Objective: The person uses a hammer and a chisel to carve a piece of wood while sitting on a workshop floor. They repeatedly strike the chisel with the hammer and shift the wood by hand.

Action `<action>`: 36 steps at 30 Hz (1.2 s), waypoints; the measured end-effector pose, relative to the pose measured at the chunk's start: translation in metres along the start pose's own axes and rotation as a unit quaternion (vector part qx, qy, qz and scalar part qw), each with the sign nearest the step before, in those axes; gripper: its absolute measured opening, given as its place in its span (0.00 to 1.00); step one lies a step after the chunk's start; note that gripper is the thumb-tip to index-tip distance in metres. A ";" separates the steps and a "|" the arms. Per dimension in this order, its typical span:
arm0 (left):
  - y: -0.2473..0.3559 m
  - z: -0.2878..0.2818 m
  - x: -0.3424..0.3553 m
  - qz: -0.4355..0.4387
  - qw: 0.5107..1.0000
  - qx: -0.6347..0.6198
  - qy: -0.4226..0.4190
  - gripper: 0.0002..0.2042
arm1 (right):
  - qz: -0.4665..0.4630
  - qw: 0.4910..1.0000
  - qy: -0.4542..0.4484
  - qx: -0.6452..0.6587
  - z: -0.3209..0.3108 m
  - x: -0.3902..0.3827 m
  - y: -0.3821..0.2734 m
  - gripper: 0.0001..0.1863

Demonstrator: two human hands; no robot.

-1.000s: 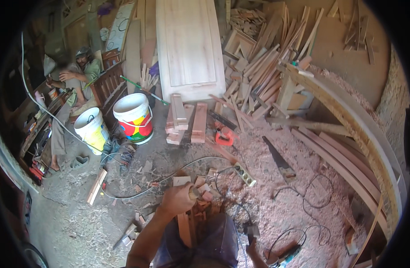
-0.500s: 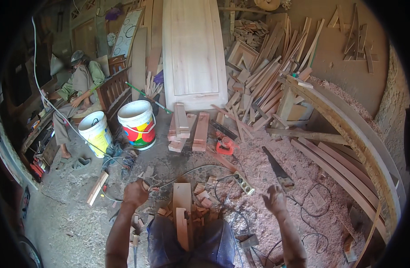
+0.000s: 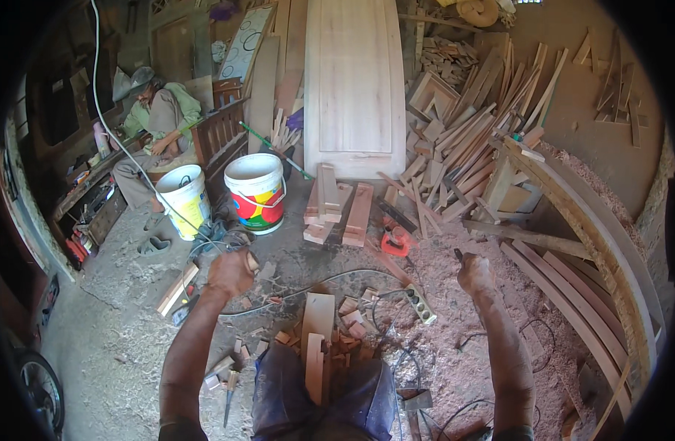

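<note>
My left hand (image 3: 231,275) is raised ahead of my left knee, closed around a pale wooden piece whose blunt end (image 3: 253,263) pokes out past the fingers. Off to the right, my right hand (image 3: 476,275) is closed on the handsaw; only a dark end (image 3: 458,255) of it shows, and the blade is hidden or edge-on. Between my knees stands a wooden block (image 3: 315,371), with a wider pale board (image 3: 319,312) just beyond it. A chisel-like tool with a wooden handle (image 3: 231,381) lies on the floor by my left leg.
Wood offcuts (image 3: 348,323), a cable and a socket strip (image 3: 421,306) lie ahead. Beyond are two buckets (image 3: 254,192), planks (image 3: 358,215), a red-handled saw (image 3: 396,241) and a door panel (image 3: 356,95). Curved timber (image 3: 595,220) stands right; a person sits far left.
My right hand, open over the floor before, has closed, and the handsaw is gone from where it lay. My left hand has moved up and forward. The view has shifted left.
</note>
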State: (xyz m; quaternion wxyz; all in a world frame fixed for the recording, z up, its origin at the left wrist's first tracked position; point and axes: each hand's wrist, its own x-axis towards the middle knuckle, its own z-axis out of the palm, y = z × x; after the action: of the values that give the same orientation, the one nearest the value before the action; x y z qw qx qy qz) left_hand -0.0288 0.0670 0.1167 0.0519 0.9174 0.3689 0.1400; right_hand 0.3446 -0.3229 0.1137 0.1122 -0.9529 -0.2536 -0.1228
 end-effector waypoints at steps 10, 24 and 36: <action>0.010 -0.033 0.033 0.008 0.999 -0.011 0.034 0.15 | -0.030 0.998 -0.051 -0.035 0.019 -0.042 0.004 0.10; -0.038 -0.006 -0.023 -0.022 0.997 0.027 -0.063 0.17 | -0.086 0.995 0.008 -0.052 0.061 0.009 0.007 0.09; 0.016 0.000 -0.029 0.108 0.988 -0.106 0.037 0.18 | -0.205 0.972 -0.021 0.117 0.092 -0.057 -0.065 0.05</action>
State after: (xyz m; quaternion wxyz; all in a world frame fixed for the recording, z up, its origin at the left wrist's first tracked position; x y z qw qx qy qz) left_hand -0.0381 0.0354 0.1137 0.1199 0.9353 0.2520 0.2175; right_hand 0.2801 -0.2686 0.0206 0.1898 -0.8634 -0.4581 -0.0927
